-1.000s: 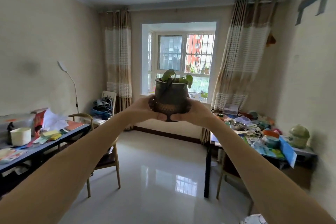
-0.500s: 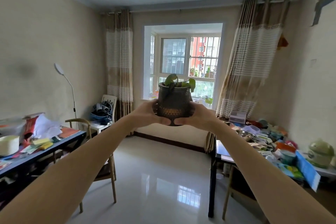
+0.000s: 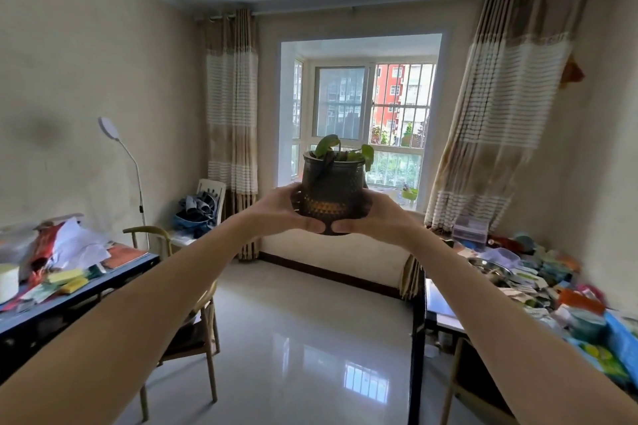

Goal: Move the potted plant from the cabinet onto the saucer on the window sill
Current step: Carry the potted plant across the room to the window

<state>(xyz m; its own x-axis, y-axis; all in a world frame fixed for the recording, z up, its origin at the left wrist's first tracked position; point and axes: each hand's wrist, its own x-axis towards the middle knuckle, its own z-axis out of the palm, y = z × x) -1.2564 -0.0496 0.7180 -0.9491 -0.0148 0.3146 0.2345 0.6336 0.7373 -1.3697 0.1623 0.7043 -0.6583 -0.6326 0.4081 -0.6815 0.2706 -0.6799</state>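
Observation:
I hold a potted plant (image 3: 333,188), a dark textured pot with a few green leaves, upright at arm's length in the middle of the view. My left hand (image 3: 288,209) cups its left side and my right hand (image 3: 378,217) its right side, fingertips nearly meeting under the base. Straight ahead across the room is the bay window sill (image 3: 397,193), partly hidden by the pot. A small green item (image 3: 409,193) stands on the sill; I cannot make out a saucer.
A cluttered table (image 3: 86,279) stands at the left with a wooden chair (image 3: 193,331) beside it. Another cluttered table (image 3: 445,307) is at the right. A floor lamp (image 3: 133,166) and a white chair (image 3: 207,197) stand by the left wall. Glossy floor (image 3: 310,338) runs between the tables.
The window and both tables have grown larger and nearer in view. The pot stays upright between both hands.

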